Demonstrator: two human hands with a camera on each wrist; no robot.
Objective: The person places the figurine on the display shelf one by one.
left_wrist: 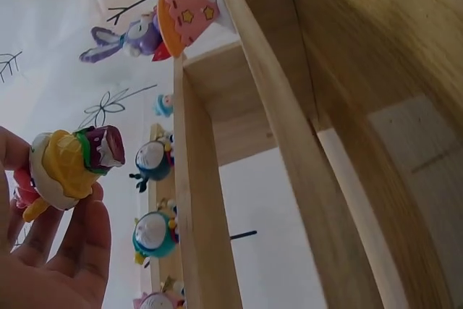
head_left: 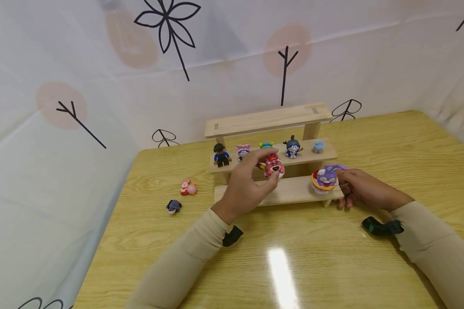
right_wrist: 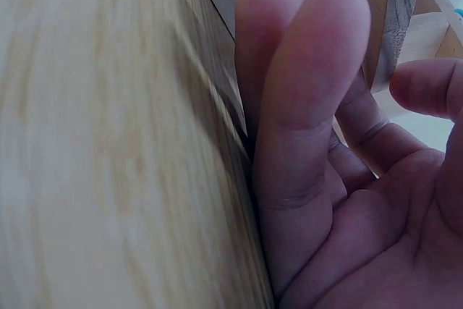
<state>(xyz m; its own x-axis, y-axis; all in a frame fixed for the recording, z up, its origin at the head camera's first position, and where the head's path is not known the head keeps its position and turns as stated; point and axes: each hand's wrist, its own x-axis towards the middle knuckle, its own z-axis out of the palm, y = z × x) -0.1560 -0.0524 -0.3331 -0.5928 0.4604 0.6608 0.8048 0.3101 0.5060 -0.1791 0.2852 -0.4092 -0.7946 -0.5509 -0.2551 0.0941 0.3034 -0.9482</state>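
One red bear toy (head_left: 274,167): held aloft above the lower board (head_left: 294,193), in front of the middle board (head_left: 308,156).
Left hand (head_left: 244,183): toy pinched between thumb and fingertips, its underside left bare.
Likely feel: light, stiff plastic is suggested; the glossy paint may be slippery.
Waffle middle (left_wrist: 64,164): best gripped here, at the widest part; small raised details could be chipped if dropped.
Purple rabbit toy (head_left: 327,177): stood near the lower board's right end.
Right hand (head_left: 365,189): placed at that end; whether the wood is gripped cannot be told.
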